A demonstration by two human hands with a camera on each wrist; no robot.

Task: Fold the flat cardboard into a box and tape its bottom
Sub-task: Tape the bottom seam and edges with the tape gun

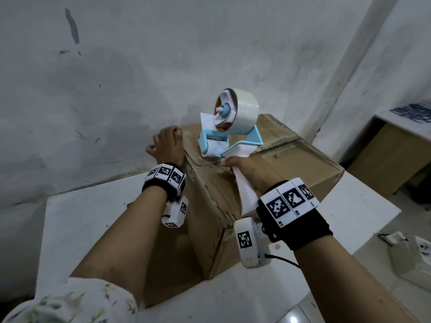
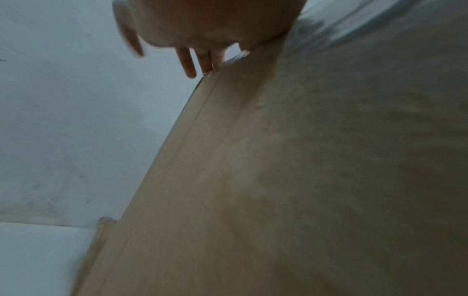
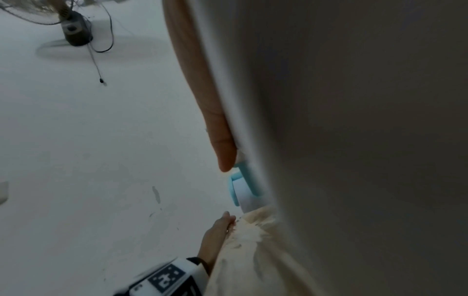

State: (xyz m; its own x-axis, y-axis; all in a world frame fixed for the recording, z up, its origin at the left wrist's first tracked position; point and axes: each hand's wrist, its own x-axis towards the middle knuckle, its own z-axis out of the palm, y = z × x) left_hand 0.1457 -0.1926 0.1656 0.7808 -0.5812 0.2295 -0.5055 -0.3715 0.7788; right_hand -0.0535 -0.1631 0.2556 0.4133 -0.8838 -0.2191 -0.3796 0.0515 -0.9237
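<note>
left hand pressing flat, right hand gripping

Pretty dim, flat bluish light all round, soft shadows only. Straight lines get bent toward the edges in the head view. Both wrist views are smeared with blur, nothing close kept sharp.

brown box upright, dispenser atop

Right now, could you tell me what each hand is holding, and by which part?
The right hand grips the tape dispenser by its white handle. The left hand holds nothing, only resting on the box edge.
</note>
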